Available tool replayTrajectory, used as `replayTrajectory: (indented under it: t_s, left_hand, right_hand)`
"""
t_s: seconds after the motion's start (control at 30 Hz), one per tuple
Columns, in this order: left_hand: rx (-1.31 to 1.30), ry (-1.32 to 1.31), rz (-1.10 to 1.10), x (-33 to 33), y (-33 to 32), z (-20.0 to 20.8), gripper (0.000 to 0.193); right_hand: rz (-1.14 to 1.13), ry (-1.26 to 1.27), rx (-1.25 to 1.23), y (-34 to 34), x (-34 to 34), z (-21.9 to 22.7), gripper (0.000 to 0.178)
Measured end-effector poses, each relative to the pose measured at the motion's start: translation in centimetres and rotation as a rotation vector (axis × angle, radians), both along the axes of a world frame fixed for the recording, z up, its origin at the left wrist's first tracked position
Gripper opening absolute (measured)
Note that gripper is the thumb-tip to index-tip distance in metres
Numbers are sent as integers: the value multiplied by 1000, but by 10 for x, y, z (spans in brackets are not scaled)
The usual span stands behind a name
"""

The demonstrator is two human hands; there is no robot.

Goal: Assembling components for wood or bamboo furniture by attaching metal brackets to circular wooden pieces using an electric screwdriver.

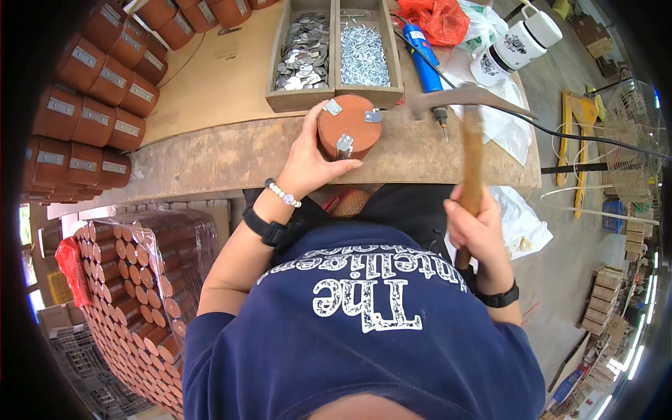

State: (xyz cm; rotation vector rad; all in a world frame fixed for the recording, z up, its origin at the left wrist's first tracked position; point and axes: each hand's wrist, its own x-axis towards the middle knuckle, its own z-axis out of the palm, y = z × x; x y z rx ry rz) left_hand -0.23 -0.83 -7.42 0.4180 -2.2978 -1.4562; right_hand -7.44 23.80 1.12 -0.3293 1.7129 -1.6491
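On the worn wooden table, a reddish-brown round block stands with three small metal plates on its top and edges. My left hand curls around the block's left side, its thumb along the near edge by the metal plate. Off to the right, my right hand is closed around the wooden handle of a hammer. The hammer is raised upright, and its metal head is blurred by motion above the table. Part of the left fingers is hidden behind the block.
Behind the block, one wooden tray holds flat metal plates; another holds screws. A blue electric screwdriver with a black cord lies right of them. White bottles stand beyond. Stacked brown blocks fill the left, and a wrapped pile sits below.
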Motion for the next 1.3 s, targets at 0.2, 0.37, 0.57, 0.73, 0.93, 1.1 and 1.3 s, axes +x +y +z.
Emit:
replayTrajectory:
  t_s: [0.2, 0.37, 0.57, 0.73, 0.93, 1.1, 1.3]
  left_hand:
    - [-421, 202, -113, 2, -19, 34, 87]
    - [-713, 141, -103, 2, -22, 39, 80]
    - [-573, 142, -55, 9, -17, 37, 80]
    - [-473, 193, -7, 10, -6, 40, 80]
    - [-585, 207, -16, 9, -2, 35, 72]
    - [-539, 176, -12, 4, -2, 35, 67]
    - [-575, 230, 20, 11, -2, 48, 65]
  right_hand:
    - [-149, -204, -9, 51, -6, 1, 15]
    - [-233, -313, 46, 72, 4, -17, 16]
    - [-233, -300, 83, 78, -6, -27, 16]
    - [-251, -277, 82, 77, -20, -33, 14]
    - [-246, -304, 23, 71, -51, -38, 15]
    - [-207, -232, 30, 53, -108, -39, 14]
    - [-61, -194, -1, 31, -172, -52, 15]
